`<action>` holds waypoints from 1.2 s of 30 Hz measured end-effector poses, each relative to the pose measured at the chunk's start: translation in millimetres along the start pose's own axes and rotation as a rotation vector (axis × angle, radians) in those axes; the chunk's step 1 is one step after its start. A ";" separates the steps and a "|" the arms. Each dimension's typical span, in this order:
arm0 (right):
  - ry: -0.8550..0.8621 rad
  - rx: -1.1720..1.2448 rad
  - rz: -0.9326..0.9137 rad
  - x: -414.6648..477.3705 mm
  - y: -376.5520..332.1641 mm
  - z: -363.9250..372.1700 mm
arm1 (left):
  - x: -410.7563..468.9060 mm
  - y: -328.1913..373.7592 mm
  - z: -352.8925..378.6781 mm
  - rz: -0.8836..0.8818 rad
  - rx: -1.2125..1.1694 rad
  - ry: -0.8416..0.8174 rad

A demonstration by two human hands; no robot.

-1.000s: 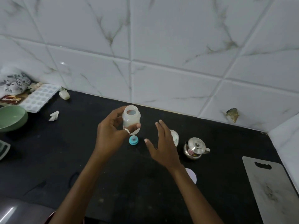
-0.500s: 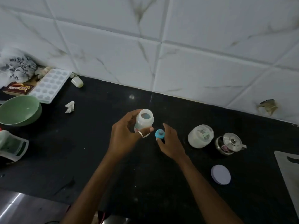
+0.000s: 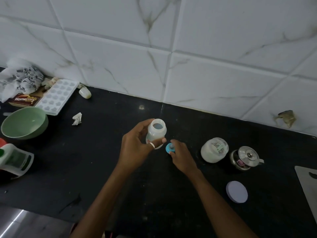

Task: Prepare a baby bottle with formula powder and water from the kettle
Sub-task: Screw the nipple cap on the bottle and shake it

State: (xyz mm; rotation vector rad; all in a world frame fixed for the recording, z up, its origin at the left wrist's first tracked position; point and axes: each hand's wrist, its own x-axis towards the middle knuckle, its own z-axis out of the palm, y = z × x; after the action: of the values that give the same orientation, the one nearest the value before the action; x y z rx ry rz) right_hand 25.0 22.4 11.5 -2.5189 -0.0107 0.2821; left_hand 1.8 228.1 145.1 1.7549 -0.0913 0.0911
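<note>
Now our left hand [image 3: 137,148] grips the open bottle [image 3: 156,133] upright while our right hand [image 3: 180,153] pinches the blue teat cap [image 3: 169,148]; we should seat it squarely, then twist.

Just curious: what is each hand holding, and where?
Left hand wraps the translucent open baby bottle around its body; right hand pinches the blue teat ring on the counter.

Open bottle in hand, cap and supplies on black counter.
Baby bottle [image 3: 157,133]: translucent, uncapped, upright, whitish fill low inside, held above counter. Blue teat cap [image 3: 169,148] just right of it, fingers on it. Formula jar [image 3: 214,149] lidless, white powder inside; steel kettle [image 3: 245,158] beside it, lid on. Lilac lid [image 3: 237,191] flat, nearer.
</note>
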 end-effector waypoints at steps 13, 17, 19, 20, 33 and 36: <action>0.168 0.073 -0.084 -24.2 -3.7 -76.3 | -12.2 29.1 21.3 0.005 0.037 0.015; 0.238 0.094 -0.155 -41.4 -14.2 -152.3 | -7.5 51.4 39.1 0.018 0.041 0.017; 0.242 0.101 -0.174 -52.1 -25.8 -196.2 | -2.9 64.2 50.2 0.030 0.044 0.001; 0.250 0.096 -0.190 -58.1 -32.7 -218.8 | -0.2 71.8 56.2 0.040 0.043 -0.011; 0.192 -0.025 -0.388 -112.6 -125.9 -412.8 | 40.3 179.2 111.9 0.253 0.141 -0.121; 0.077 -0.042 -0.405 -115.9 -133.5 -432.4 | 44.5 195.9 116.8 0.268 0.153 -0.134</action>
State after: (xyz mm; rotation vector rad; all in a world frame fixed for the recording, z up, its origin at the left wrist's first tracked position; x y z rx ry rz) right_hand 7.3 -120.9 455.8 -2.4960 -0.4940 0.0194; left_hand 25.2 76.7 319.8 1.8925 -0.4268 0.1795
